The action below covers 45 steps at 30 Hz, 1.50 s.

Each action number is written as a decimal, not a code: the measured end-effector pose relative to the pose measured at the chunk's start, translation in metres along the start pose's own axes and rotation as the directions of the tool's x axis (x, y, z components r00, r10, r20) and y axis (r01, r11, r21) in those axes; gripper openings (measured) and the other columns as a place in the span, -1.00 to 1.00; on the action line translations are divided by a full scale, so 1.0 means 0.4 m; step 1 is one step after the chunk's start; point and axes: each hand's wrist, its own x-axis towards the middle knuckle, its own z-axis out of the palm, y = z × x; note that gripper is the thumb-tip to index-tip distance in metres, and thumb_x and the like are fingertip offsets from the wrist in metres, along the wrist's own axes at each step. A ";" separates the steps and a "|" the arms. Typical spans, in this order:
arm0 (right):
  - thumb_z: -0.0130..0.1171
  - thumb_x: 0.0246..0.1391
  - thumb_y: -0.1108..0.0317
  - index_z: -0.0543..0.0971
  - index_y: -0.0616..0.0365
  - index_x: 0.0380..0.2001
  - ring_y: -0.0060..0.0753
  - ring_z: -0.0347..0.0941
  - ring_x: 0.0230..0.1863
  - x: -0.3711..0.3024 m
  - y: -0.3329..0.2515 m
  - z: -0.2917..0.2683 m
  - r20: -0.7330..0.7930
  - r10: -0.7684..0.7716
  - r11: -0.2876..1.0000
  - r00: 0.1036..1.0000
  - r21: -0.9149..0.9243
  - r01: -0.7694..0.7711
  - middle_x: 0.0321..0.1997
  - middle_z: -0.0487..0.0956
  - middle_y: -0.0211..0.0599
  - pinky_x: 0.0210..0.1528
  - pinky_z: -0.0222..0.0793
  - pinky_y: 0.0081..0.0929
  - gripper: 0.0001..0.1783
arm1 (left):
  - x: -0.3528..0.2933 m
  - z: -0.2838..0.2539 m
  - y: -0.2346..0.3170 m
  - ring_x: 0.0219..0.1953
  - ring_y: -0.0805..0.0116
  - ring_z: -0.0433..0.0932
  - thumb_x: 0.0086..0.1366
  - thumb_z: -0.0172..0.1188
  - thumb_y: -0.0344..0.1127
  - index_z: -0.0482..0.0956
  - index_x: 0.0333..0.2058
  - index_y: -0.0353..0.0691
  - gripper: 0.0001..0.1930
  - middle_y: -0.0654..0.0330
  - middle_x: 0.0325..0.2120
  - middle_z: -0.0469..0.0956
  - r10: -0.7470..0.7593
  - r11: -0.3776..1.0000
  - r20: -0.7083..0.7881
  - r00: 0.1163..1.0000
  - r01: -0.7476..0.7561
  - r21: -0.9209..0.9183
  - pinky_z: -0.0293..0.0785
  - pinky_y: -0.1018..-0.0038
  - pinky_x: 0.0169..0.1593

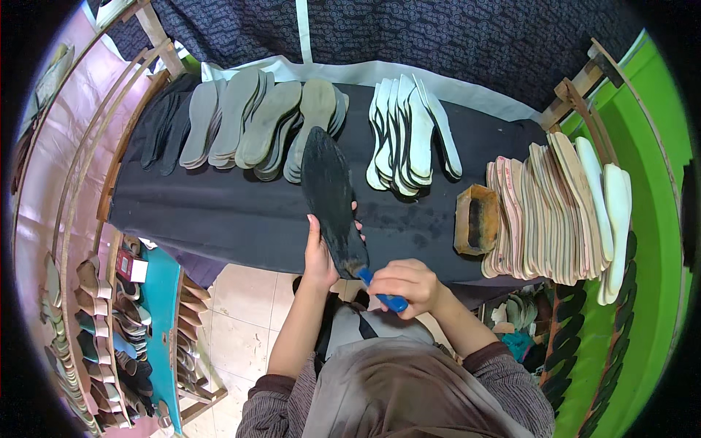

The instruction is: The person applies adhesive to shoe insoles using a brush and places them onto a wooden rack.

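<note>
My left hand (pixel 320 255) grips a black shoe insole (pixel 326 190) near its lower end, thumb on one side and fingertips showing on the other. The insole is tilted, its wide end pointing away over the cloth. In my right hand (pixel 410 286) is a blue-handled brush (pixel 394 301), fingers wrapped round the handle. Its head meets the insole's near end, where a brownish patch shows; the bristles are mostly hidden. To the right stands an open wooden box (pixel 463 226) with a dark-stained inside.
Dark cloth (pixel 241 212) covers the table. Grey insoles (pixel 274 120) lie fanned at the back left, white-topped ones (pixel 420 139) at the back middle. A long row of tan insoles (pixel 544 212) stands at the right. Racks of shoe parts (pixel 98 321) flank the lower left.
</note>
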 end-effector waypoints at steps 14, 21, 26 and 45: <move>0.25 -0.27 0.50 0.58 0.24 -0.48 -0.21 0.47 -0.57 -0.014 0.022 -0.034 -0.148 0.061 0.997 0.987 -0.030 -0.066 -0.49 0.54 -0.17 -0.54 0.37 -0.46 -0.83 | 0.002 -0.036 -0.010 -0.25 0.28 0.53 0.33 -0.39 0.28 0.23 0.16 -0.26 -0.27 0.14 0.03 0.42 0.008 0.999 0.026 1.000 -0.007 -0.044 0.49 0.34 -0.14; 0.17 -0.40 0.54 0.54 0.23 -0.37 -0.16 0.48 -0.48 -0.022 0.003 -0.017 0.057 0.015 1.000 0.998 0.010 -0.016 -0.36 0.54 -0.17 -0.47 0.41 -0.39 -0.67 | 0.003 -0.026 -0.006 -0.21 0.29 0.52 0.34 -0.37 0.26 0.22 0.17 -0.22 -0.30 0.16 0.05 0.40 0.054 0.996 0.013 0.998 -0.053 -0.072 0.49 0.32 -0.14; 0.18 -0.40 0.55 0.54 0.22 -0.38 -0.17 0.49 -0.48 0.008 0.027 -0.020 -0.044 0.008 1.000 0.999 -0.022 -0.009 -0.37 0.53 -0.17 -0.46 0.42 -0.39 -0.68 | 0.003 -0.024 -0.006 -0.22 0.30 0.52 0.33 -0.36 0.27 0.23 0.17 -0.21 -0.30 0.16 0.04 0.41 0.048 0.994 -0.011 0.999 -0.049 -0.096 0.49 0.33 -0.13; 0.18 -0.40 0.51 0.60 0.22 -0.42 -0.21 0.50 -0.47 0.039 0.023 -0.010 -0.015 -0.077 0.997 0.997 -0.003 0.077 -0.38 0.56 -0.21 -0.47 0.43 -0.39 -0.71 | -0.005 -0.006 0.001 -0.18 0.26 0.50 0.35 -0.35 0.23 0.24 0.17 -0.20 -0.33 0.15 0.06 0.40 0.065 0.991 0.003 0.998 -0.064 -0.120 0.45 0.36 -0.08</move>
